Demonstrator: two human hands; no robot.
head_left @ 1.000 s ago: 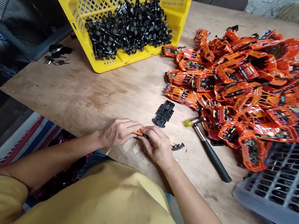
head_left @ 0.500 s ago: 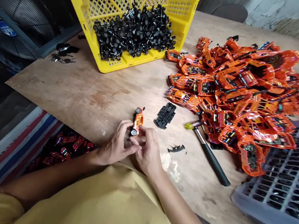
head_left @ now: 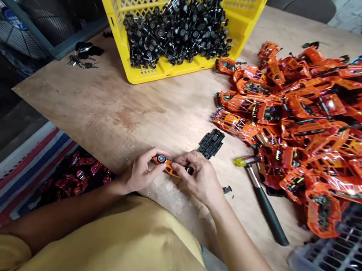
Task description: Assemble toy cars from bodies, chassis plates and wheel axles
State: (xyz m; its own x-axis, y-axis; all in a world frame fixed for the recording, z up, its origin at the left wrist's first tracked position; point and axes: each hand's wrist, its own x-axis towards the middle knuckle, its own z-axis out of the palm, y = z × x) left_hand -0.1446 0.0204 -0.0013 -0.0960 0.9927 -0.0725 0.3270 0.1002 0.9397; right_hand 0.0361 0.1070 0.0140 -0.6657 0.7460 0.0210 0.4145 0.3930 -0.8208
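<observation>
An orange toy car (head_left: 170,168) lies crosswise between my two hands, just above the front of the table, with black wheels showing at both ends. My left hand (head_left: 143,171) pinches the left end beside one wheel. Fingers of my right hand (head_left: 200,173) close around the other end and partly cover it. Beyond my right hand lies a flat black car chassis (head_left: 211,142) on the wood. A small curved black part (head_left: 226,190) is half hidden behind my right wrist. Further right rests a hammer (head_left: 266,209) with a yellow tip and black handle.
A yellow crate (head_left: 176,70) at the back holds many black wheel-and-axle sets (head_left: 181,29). Orange car shells (head_left: 303,116) are heaped on the right, beside a clear plastic basket (head_left: 301,262). Keys (head_left: 82,61) lie at the left. A striped bag (head_left: 4,183) with red cars stands below the edge.
The toy car has turned from pointing away from me to lying sideways. My right hand has shifted right and now grips its right end. The view has also moved.
</observation>
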